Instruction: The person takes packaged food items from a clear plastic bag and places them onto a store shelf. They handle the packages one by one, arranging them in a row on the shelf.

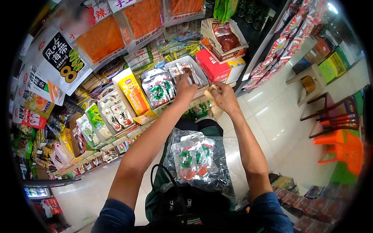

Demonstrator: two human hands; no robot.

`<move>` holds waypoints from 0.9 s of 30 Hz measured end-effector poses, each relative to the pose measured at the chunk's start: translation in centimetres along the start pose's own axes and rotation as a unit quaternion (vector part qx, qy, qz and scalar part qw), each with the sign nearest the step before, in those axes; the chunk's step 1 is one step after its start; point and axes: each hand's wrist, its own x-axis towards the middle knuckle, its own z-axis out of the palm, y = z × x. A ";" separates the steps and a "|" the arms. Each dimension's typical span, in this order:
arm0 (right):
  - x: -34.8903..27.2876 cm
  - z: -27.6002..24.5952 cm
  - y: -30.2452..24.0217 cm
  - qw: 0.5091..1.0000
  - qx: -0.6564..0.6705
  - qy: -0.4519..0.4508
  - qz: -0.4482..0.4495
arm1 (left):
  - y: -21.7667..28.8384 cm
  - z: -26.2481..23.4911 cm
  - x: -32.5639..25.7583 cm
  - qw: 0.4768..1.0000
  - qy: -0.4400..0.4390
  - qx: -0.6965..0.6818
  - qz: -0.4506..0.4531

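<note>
My left hand (185, 86) reaches into a white open-topped box (202, 77) on the shelf. Its bent fingers close on a white and brown snack packet (179, 70), their tips partly hidden. Just right of that box, my right hand (224, 96) is closed in a pinch on a crumpled beige piece (213, 101), whose kind I cannot make out. On my lap lies a clear plastic bag (227, 155) with several silver and green snack pouches (195, 157). Similar silver-green pouches (158, 90) stand in the neighbouring box on the left.
A yellow box (134, 95) and more snack packets (116, 114) line the shelf leftward. A red box (213, 65) stands right of my hands. Large snack bags (99, 40) hang above. Hanging packets (278, 50), an orange chair (342, 145) and tiled floor (272, 112) are at right.
</note>
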 end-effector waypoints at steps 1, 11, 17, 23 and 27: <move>0.2 0.0 -0.2 1.000 0.021 0.006 -0.008 | 0.4 -0.4 -0.8 0.995 -0.049 -0.084 -0.037; 7.3 2.3 -6.1 0.918 -0.229 0.178 -0.271 | 3.0 -2.5 -9.1 0.948 -0.245 -0.180 -0.093; 15.1 5.1 -1.8 0.839 -0.489 0.028 -0.235 | 0.6 -1.7 -11.1 0.937 -0.340 -0.081 -0.018; 14.0 7.0 0.1 0.817 -0.553 0.001 -0.165 | 2.2 -3.6 -12.2 0.926 -0.374 -0.002 -0.047; 11.0 5.9 -2.1 0.801 -0.580 -0.018 -0.148 | 1.7 -3.5 -12.5 0.930 -0.366 0.010 -0.038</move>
